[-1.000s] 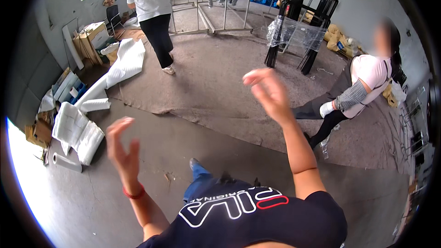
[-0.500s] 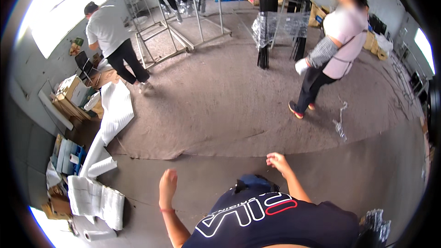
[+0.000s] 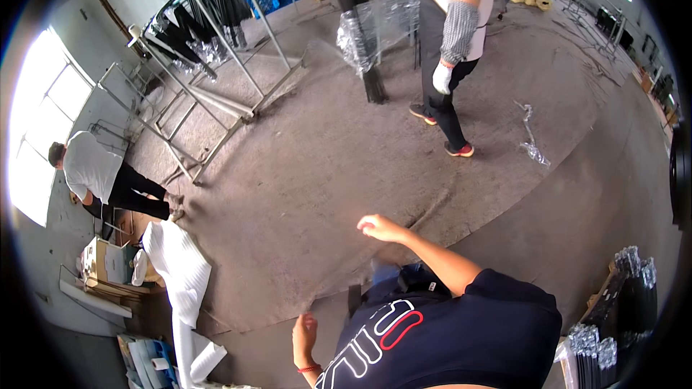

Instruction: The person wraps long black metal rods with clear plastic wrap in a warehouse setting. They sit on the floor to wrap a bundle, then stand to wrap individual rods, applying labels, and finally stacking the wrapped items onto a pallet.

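My right hand point(image 3: 382, 228) is out in front of my body above the brown carpet point(image 3: 303, 245), its fingers loosely bent and holding nothing. Lower down and to the left, my left hand point(image 3: 305, 335) hangs beside my dark printed T-shirt point(image 3: 461, 331). A red band circles that wrist. The left fingers are slightly blurred and loosely bent, with no object in them. Neither hand touches anything; the carpet is what lies nearest beneath both.
A person in a pale top point(image 3: 454, 36) with a white glove stands ahead; another in a white shirt point(image 3: 94, 166) bends at left. Metal racks point(image 3: 256, 57) hold dark strips. White foam sheeting point(image 3: 180, 266) lies left. Wrapped black bundles point(image 3: 627, 302) stand right. Crumpled plastic point(image 3: 532, 137) lies on the carpet.
My view has tilted and moved forward over the carpet. My right hand has swung forward across my body; the left has dropped back. The gloved person has turned and lowered an arm.
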The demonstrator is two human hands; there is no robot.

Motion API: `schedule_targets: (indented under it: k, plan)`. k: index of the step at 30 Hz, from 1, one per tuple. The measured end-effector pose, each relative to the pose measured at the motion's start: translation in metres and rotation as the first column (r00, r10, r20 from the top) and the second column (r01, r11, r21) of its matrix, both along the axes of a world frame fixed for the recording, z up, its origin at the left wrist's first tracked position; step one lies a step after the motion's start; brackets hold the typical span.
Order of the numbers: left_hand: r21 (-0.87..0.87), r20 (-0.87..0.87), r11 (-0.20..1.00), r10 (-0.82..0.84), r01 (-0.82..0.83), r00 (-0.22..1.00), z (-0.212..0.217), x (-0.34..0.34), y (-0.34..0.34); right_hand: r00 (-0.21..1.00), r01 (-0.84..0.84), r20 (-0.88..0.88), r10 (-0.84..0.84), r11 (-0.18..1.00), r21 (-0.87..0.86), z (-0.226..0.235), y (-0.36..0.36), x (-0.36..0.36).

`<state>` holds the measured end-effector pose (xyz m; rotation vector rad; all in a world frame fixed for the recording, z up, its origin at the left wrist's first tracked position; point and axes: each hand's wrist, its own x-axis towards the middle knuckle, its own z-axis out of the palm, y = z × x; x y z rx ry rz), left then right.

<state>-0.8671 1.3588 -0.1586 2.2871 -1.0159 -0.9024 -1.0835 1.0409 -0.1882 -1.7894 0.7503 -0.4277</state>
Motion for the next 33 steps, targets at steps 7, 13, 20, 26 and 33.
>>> schedule_targets:
  k: [7,13,20,26,33]
  plan:
    - [0.285,0.007,0.957,0.046,-0.046,0.999,-0.038,0.063,0.015,0.964,-0.263,-0.043,0.264,0.965,0.017,0.070,-0.049,0.139]
    - [-0.100,-0.025,0.982,0.160,-0.162,0.987,-0.028,0.140,-0.093,0.933,-0.359,0.088,0.348,0.903,0.237,0.053,-0.052,0.226]
    - [-0.143,0.097,0.978,-0.142,0.155,0.985,-0.022,0.298,-0.238,0.938,-0.345,0.028,0.347,0.918,0.197,0.060,-0.119,0.332]
    - [-0.147,0.293,0.873,-0.411,0.465,0.863,0.017,0.430,-0.328,0.991,-0.072,0.131,0.032,0.947,0.313,0.079,-0.172,0.418]
    - [-0.230,0.212,0.867,-0.400,0.443,0.892,0.040,0.516,-0.383,0.973,0.061,0.184,-0.139,0.925,0.376,0.073,-0.227,0.471]
